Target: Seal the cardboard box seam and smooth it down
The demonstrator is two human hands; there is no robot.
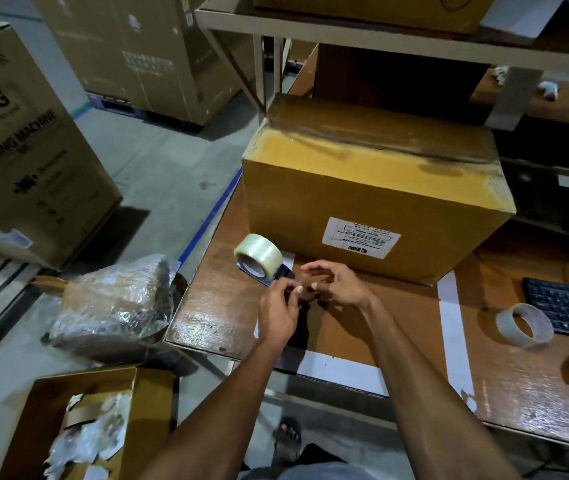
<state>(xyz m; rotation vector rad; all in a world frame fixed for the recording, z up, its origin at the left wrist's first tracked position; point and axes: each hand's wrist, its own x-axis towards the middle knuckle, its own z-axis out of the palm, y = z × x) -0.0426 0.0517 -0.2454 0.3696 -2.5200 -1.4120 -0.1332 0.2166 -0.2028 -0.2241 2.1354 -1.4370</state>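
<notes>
**Item: tape dispenser, pre-application**

Clear packing-tape roll on blue dispenser (260, 259) lies on the brown wooden table (206, 306), just left-forward of both hands. Left hand (277, 311) pinches at the tape end; right hand (336, 284) hovers, fingers loosely spread. Beyond — large brown cardboard box (373, 188), top seam running left-right, glossy, seemingly taped already.

Beyond your hands: cardboard box (373, 188), matt brown, glossy tape on seam. Tape roll (258, 258) by your left hand (277, 311): clear glossy plastic. Table (213, 306) beneath: shiny wood-look.
</notes>
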